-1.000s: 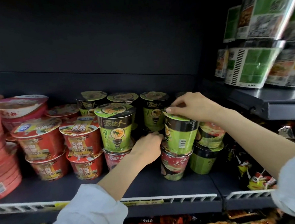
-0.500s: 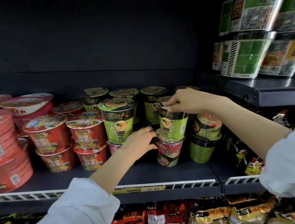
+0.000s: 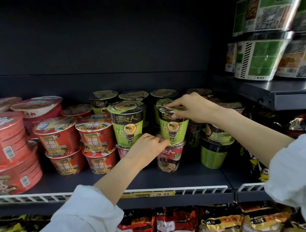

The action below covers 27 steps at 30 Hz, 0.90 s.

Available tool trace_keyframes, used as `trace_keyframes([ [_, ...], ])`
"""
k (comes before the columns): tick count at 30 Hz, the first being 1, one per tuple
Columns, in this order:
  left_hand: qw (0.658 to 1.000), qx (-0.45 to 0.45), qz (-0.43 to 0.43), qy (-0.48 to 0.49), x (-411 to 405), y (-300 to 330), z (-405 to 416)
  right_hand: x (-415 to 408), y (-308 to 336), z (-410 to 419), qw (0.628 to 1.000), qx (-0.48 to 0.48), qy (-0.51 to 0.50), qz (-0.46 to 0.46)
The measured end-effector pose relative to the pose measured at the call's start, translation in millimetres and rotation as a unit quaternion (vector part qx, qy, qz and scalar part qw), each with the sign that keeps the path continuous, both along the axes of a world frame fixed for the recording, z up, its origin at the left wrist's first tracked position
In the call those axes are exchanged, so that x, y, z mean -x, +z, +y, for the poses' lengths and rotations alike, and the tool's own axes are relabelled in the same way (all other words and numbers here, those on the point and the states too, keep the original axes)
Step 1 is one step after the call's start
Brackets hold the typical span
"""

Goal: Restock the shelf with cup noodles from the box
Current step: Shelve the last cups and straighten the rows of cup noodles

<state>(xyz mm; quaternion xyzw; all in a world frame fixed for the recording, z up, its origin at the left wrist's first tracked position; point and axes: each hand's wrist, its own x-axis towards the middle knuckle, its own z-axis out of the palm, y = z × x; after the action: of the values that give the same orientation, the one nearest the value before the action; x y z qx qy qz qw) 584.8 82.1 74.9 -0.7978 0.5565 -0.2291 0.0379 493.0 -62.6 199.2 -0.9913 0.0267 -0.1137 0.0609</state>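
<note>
- Green cup (image 3: pixel 173 128) stacked upright on red cup (image 3: pixel 168 157), mid-shelf (image 3: pixel 190 175), front row, just right of another green-on-red stack (image 3: pixel 128 124).
- Right hand (image 3: pixel 196 108) over the top, fingertips (image 3: pixel 168 106) pinching the lid rim, thumb pressed on the upper side wall. Clamped on the cup from above and to the right.
- Left hand (image 3: pixel 146 149) low down, fingers curled in at the seam where green cup meets red cup, touching both by the look of it. Can't tell if actually gripping or just steadying.
- Key relation: cup axis vertical, straight in line with the red cup below, right hand at the top end, left at the bottom end. Left is nearer the joint, so any squaring-up of the base probably falls to it.
- Looks like the seating step, cup basically placed but not let go.
- Risk guess: tall narrow stack, letting go off-centre could tip it toward the leaning cups (image 3: pixel 215 138) on the right.
- No box in view.
</note>
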Motion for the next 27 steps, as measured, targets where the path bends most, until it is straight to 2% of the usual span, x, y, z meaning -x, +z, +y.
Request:
trace_keyframes([
  [7,0.999,0.014,-0.039,-0.014,-4,4,21,-2,-9,14,0.999,0.029,0.012,-0.03],
  [10,0.999,0.031,-0.028,-0.002,-2,0,20,-3,-10,12,0.999,0.03,0.015,-0.034],
  [17,0.993,0.104,0.0,0.055,4,-8,7,-9,-17,0,0.998,-0.028,0.039,-0.032],
  [22,0.989,0.11,0.042,0.084,9,-10,5,-4,-31,-2,0.985,-0.114,0.08,-0.104],
  [27,0.991,0.082,0.037,0.1,8,-5,6,-2,-44,3,0.972,-0.105,0.098,-0.183],
])
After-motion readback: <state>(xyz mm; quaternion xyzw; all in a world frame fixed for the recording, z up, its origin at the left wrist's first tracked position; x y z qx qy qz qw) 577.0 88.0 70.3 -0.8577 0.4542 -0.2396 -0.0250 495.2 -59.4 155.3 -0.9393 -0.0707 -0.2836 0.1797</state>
